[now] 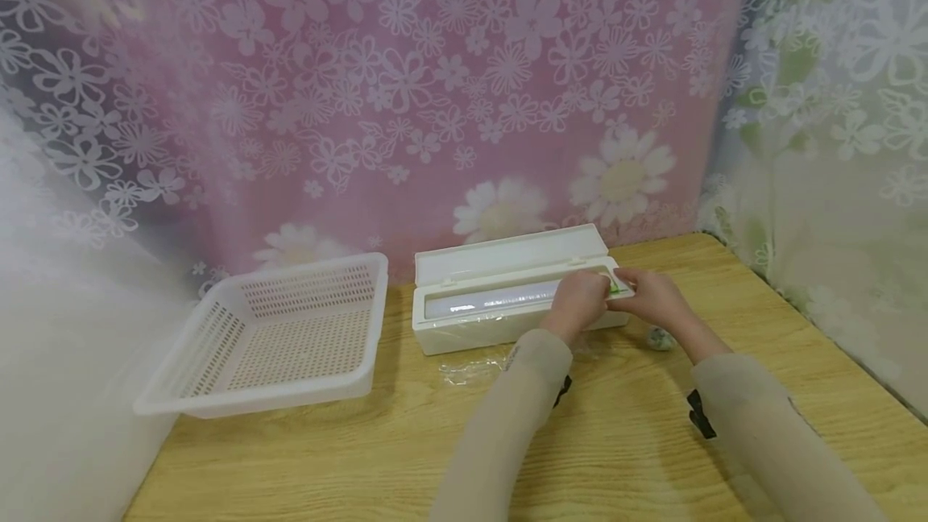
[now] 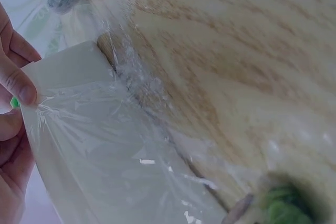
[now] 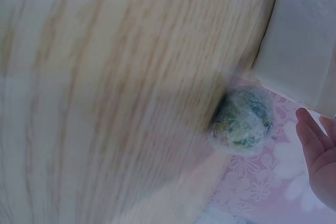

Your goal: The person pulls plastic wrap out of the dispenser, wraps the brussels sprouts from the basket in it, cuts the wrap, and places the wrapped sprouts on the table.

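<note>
A white cling film box (image 1: 464,337) stands with its lid (image 1: 507,256) up and a shiny roll (image 1: 493,299) inside. Loose clear film (image 2: 131,129) drapes down its front, creased toward the right end. My right hand (image 1: 656,296) grips that end, its thumb on the front rim and fingers round the corner. Close beside it, my left hand (image 1: 580,300) curls over the opening near a small green piece (image 1: 616,288); I cannot tell what its fingertips hold. Right of the box lies a round film-wrapped green thing (image 3: 244,120).
A white perforated basket (image 1: 377,337) sits left of the box on the wood-grain table (image 1: 348,457). More crumpled film (image 1: 467,373) lies before the box. Flowered curtains (image 1: 435,103) hang behind and along the sides. A blurred green thing (image 2: 286,205) shows low in the left wrist view.
</note>
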`<state>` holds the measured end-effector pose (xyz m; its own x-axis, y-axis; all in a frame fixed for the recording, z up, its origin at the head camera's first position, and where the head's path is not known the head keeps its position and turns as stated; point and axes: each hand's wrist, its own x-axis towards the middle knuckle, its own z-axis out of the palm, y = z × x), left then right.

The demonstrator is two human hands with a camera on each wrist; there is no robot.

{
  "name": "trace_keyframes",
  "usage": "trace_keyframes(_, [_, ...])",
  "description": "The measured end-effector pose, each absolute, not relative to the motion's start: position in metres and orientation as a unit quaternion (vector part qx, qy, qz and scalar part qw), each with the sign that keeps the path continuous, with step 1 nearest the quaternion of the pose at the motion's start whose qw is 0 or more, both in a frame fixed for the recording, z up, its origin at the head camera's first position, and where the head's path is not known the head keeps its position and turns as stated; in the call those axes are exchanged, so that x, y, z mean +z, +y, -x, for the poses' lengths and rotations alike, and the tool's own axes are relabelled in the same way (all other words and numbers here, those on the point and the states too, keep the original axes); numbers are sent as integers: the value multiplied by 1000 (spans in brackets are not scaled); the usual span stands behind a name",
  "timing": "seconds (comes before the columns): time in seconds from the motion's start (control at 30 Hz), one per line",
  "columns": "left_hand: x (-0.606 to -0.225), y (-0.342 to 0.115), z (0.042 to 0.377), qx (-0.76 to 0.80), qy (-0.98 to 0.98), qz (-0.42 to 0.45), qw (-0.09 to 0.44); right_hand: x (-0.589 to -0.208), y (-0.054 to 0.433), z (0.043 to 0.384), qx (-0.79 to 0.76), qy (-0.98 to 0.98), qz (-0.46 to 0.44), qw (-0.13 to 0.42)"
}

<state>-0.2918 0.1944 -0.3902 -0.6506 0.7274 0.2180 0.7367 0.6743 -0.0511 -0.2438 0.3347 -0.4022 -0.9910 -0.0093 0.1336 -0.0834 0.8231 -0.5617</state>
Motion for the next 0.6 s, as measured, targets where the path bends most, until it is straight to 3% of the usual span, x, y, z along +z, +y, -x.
trace_keyframes(0.6, [-392, 195, 295, 2, -911, 401, 98, -403, 337, 247, 288, -956, -24, 58])
